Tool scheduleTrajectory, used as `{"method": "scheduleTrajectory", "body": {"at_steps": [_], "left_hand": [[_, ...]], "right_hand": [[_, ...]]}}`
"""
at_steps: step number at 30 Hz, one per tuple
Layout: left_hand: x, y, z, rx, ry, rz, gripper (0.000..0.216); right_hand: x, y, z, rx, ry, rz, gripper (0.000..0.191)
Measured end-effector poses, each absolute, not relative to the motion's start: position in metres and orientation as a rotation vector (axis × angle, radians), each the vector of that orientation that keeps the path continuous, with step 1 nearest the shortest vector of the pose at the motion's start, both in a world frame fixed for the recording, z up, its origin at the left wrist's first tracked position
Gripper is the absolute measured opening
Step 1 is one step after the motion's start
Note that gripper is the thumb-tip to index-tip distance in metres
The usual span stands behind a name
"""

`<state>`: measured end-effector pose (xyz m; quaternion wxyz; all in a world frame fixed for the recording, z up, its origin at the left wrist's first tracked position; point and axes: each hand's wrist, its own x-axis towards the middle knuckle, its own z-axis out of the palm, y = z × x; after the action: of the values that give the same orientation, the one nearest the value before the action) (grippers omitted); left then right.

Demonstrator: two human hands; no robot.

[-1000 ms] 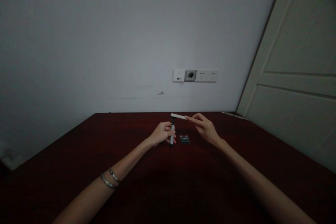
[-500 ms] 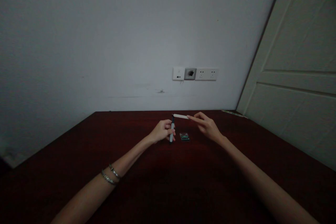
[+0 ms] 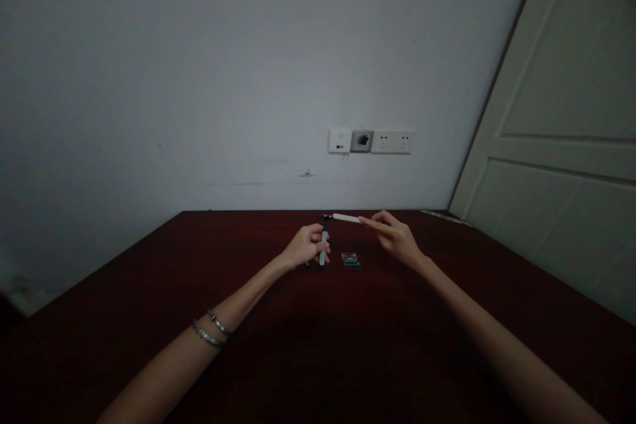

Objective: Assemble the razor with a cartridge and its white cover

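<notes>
1. Over the far middle of the counter [image 3: 318, 344], a white handle [image 3: 323, 252] stands nearly upright, dark tip on top. It is gripped in the left hand [image 3: 304, 250], fingers curled shut around its middle.
2. Whether its lower end touches the counter can't be told, too dim.
3. Pale strip [image 3: 346, 218] - thin, flat, lying roughly level in the air. The right hand [image 3: 397, 238] pinches its right end between thumb and fingertips.
4. The strip's free left end sits right by the handle's dark tip. Touching or just short - can't tell.
5. Small green pack [image 3: 350, 260] lies flat on the counter, below the strip, between the two hands and just right of the handle. Neither hand touches it.
6. Two thin bracelets [image 3: 211, 331] on the left forearm, low in the view.
7. Counter is dark red wood and runs back to a plain grey wall [image 3: 199, 79].
8. White socket row [image 3: 370, 141] on the wall above the hands, with one darker plate in it.
9. Pale panelled door [image 3: 571, 146] fills the right side.
</notes>
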<state>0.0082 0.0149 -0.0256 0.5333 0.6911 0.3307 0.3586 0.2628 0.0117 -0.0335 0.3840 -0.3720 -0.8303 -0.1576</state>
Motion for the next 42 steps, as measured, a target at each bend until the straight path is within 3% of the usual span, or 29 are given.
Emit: {"method": "scheduleTrajectory", "body": {"at_steps": [11,15,19,24,27,31,42], "left_hand": [[0.008,0.017,-0.029,1.678,0.720,0.892,0.016],[0.007,0.019,-0.027,1.672,0.709,0.940,0.018],[0.008,0.021,-0.031,1.671,0.723,0.976,0.018],[0.009,0.022,-0.033,1.670,0.717,1.021,0.018],[0.009,0.023,-0.034,1.690,0.719,1.037,0.017],[0.010,0.022,-0.039,1.722,0.713,1.041,0.015],[0.013,0.014,-0.031,1.693,0.666,1.091,0.017]], "right_hand": [[0.267,0.013,-0.029,-0.968,-2.184,-0.445,0.054],[0.284,0.009,-0.026,-1.014,-2.063,-0.383,0.045],[0.261,-0.011,-0.019,-1.077,-1.617,-0.045,0.035],[0.211,-0.037,-0.022,-1.044,-1.304,0.875,0.036],[0.190,-0.049,-0.031,-0.945,-1.126,1.226,0.039],[0.173,-0.060,-0.034,-0.896,-1.123,1.420,0.043],[0.158,-0.073,-0.051,-0.829,-1.042,1.497,0.044]]}}
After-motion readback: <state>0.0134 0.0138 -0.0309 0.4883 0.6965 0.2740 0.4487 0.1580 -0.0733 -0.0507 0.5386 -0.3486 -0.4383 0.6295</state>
